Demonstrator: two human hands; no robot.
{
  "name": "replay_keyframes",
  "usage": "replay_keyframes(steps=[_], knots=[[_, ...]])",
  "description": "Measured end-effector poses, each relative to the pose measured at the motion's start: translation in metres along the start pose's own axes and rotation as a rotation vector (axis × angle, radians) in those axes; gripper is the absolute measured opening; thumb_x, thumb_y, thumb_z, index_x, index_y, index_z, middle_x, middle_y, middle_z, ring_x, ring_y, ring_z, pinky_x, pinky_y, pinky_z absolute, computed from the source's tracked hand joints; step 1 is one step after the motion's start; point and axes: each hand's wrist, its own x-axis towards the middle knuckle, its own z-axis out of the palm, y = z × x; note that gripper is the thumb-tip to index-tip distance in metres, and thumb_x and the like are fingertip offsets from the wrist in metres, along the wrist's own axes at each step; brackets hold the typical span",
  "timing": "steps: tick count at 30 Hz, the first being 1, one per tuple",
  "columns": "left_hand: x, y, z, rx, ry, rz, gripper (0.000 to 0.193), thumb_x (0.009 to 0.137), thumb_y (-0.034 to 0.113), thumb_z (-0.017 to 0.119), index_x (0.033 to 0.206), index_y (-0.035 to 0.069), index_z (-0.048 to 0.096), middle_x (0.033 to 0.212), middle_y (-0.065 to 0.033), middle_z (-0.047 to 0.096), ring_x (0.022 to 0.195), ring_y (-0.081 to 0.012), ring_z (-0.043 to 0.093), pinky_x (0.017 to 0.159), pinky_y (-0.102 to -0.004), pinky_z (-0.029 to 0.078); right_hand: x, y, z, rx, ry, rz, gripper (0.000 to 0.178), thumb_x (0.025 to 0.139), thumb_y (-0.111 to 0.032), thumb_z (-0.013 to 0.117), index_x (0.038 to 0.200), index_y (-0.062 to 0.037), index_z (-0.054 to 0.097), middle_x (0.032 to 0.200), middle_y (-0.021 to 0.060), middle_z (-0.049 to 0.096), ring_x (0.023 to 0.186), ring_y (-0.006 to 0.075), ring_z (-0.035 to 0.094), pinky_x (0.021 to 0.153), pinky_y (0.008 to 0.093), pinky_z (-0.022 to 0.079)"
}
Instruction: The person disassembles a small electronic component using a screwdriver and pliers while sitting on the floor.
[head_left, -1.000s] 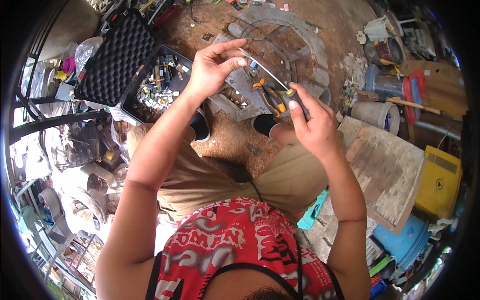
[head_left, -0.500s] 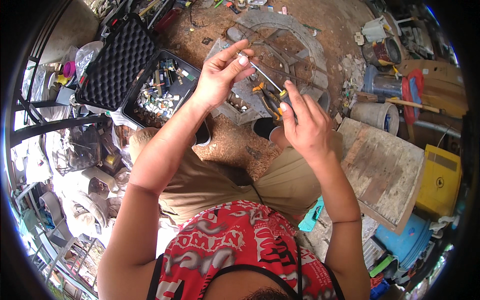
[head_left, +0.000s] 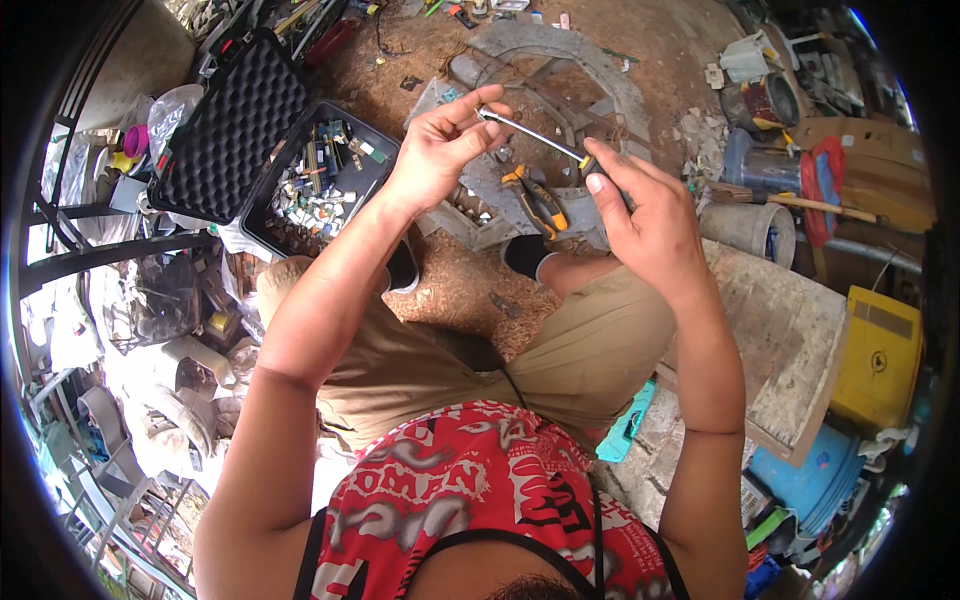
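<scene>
My right hand (head_left: 650,215) is closed round the dark and yellow handle of a screwdriver (head_left: 535,136). Its bright metal shaft slants up and left to the fingers of my left hand (head_left: 440,155). Thumb and fingers of that hand are bent together at the shaft's tip. A small shiny bit shows there, too small to name. Below the shaft, a pair of pliers (head_left: 541,208) with orange and black handles rests on a grey frame (head_left: 480,232) on the ground.
An open black case (head_left: 365,185) with a foam-lined lid (head_left: 235,125) stands at the left, holding circuit boards and small parts. At the right are a worn wooden board (head_left: 765,345), a yellow panel (head_left: 880,355), a blue bucket (head_left: 815,470) and several cans. My knees flank the work.
My right hand has moved right and a little down with the screwdriver, whose shaft now lies flatter. The pliers' handles now show fully. My left hand has hardly moved.
</scene>
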Motion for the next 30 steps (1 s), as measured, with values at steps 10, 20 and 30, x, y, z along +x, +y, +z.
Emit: replay_keyframes(steps=[10,20,30], knots=[[0.0,-0.005,-0.003,-0.108,0.003,-0.026,0.05,0.095,0.007,0.06,0.141,-0.004,0.043,0.124,-0.0118,0.062,0.108,-0.0159,0.063,0.098,-0.0295,0.051,0.001,-0.004,0.008,-0.071,-0.021,0.031,0.031,0.091,-0.018,0.062,0.118,-0.0043,0.065,0.083,0.0144,0.063,0.071,0.0343,0.062,0.065,0.0407,0.05],[0.005,0.006,-0.013,-0.613,-0.128,-0.118,0.053,0.101,0.023,0.052,0.143,-0.005,0.036,0.139,-0.0215,0.05,0.123,-0.0233,0.057,0.107,-0.0343,0.047,-0.027,-0.001,0.009,0.111,0.145,0.001,0.033,0.09,-0.01,0.064,0.121,-0.0016,0.063,0.098,0.0175,0.068,0.087,0.0322,0.068,0.076,0.0368,0.053],[0.001,0.003,-0.006,-0.348,-0.249,-0.109,0.05,0.097,0.012,0.057,0.142,-0.002,0.041,0.134,-0.0158,0.055,0.119,-0.023,0.059,0.106,-0.0347,0.047,-0.016,-0.001,0.029,0.397,0.228,0.149,0.027,0.088,-0.007,0.061,0.114,-0.002,0.058,0.094,0.0127,0.067,0.082,0.0267,0.066,0.075,0.0347,0.051]])
